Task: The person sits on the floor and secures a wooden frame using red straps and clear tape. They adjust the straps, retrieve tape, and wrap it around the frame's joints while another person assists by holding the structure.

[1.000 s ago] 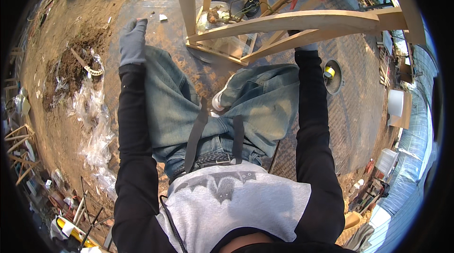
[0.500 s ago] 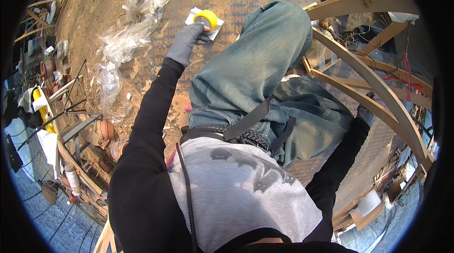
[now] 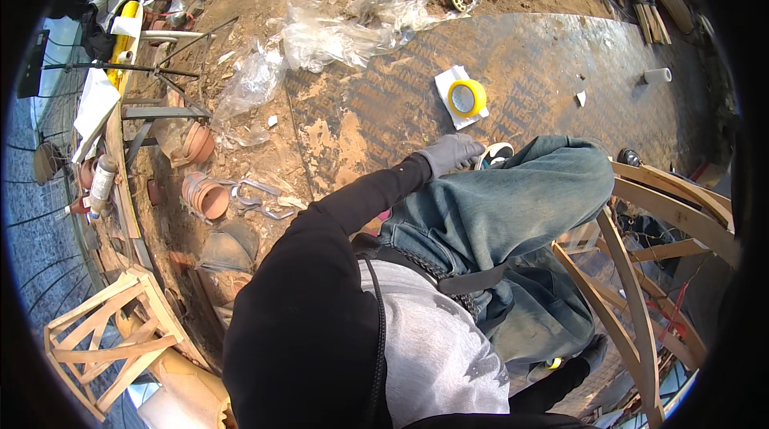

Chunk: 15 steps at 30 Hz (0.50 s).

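Observation:
My left hand (image 3: 450, 152), in a grey glove, hovers low over the rusty steel floor plate (image 3: 384, 100), right beside my shoe (image 3: 495, 155). I see nothing in it and its fingers are loosely bent. A yellow tape roll (image 3: 467, 98) lies on a white sheet a short way beyond the hand, not touched. My right arm in a black sleeve runs down past my jeans to the lower right. Only a dark bit of my right hand (image 3: 594, 347) shows there, next to the curved wooden frame (image 3: 641, 213), and its grip is hidden.
Crumpled clear plastic sheeting (image 3: 336, 28) lies on the dirt at the top. Terracotta pots (image 3: 204, 197) and metal hooks (image 3: 256, 197) sit at the left, a wooden stool frame (image 3: 104, 333) at the lower left. A small white tube (image 3: 657, 75) rests at the upper right.
The view has swung round. My left hand, which reached to the tape roll half a second ago, has drawn back toward my shoe. The roll stays on its sheet.

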### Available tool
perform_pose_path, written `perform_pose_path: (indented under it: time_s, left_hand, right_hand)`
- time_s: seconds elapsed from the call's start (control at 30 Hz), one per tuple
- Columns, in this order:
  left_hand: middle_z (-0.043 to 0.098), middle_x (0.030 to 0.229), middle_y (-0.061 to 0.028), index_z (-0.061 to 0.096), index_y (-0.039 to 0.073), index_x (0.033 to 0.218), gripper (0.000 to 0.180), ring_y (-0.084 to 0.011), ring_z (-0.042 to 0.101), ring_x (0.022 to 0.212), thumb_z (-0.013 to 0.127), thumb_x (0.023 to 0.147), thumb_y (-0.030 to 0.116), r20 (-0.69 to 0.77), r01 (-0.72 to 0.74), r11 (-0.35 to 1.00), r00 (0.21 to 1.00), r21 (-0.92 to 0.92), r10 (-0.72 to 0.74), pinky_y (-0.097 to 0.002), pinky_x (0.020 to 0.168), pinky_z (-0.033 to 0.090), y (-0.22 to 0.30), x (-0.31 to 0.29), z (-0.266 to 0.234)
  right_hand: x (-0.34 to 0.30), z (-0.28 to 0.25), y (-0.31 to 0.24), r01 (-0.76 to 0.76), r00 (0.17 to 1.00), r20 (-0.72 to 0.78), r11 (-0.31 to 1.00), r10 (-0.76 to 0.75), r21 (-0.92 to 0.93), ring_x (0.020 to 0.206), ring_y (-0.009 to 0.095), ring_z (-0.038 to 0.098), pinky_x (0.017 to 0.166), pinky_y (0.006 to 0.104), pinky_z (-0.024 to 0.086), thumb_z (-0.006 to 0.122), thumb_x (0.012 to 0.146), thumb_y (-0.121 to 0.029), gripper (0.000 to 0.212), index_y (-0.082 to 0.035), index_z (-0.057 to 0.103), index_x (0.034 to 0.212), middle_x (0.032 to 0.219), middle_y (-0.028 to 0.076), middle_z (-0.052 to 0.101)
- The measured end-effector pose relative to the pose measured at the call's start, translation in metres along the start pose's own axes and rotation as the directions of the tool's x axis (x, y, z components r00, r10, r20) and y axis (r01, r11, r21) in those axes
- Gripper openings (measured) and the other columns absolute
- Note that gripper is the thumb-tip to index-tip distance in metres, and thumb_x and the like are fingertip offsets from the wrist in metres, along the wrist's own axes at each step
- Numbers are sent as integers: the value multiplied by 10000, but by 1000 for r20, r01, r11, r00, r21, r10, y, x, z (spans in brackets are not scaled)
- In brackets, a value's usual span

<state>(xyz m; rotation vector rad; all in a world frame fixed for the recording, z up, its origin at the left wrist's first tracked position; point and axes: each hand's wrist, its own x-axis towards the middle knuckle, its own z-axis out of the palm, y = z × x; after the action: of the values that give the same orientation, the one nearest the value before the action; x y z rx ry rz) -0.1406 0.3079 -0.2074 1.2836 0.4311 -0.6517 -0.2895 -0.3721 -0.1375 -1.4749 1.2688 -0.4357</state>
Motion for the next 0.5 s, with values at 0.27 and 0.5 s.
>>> perform_pose_path:
  time_s: [0.27,0.5]
  left_hand:
    - [293,1437,-195,306,74,1431,1039,-336,283,1341,836,581,351,333,-727,510,673,459,660,-369,1114,240,96,-17,85]
    - [317,1427,-200,376,88,1395,922,-354,239,1362,701,663,546,686,-863,-51,362,503,632,-529,1128,98,130,8,96]
  right_hand:
    - [-121,20,9,476,870,241,860,-431,-184,1074,247,572,943,341,444,612,895,-235,402,28,563,1194,1180,144,593]
    - [-237,198,-45,978,210,731,154,-650,-144,1253,321,398,1037,454,339,676,767,-184,625,-31,448,1328,1344,176,426]
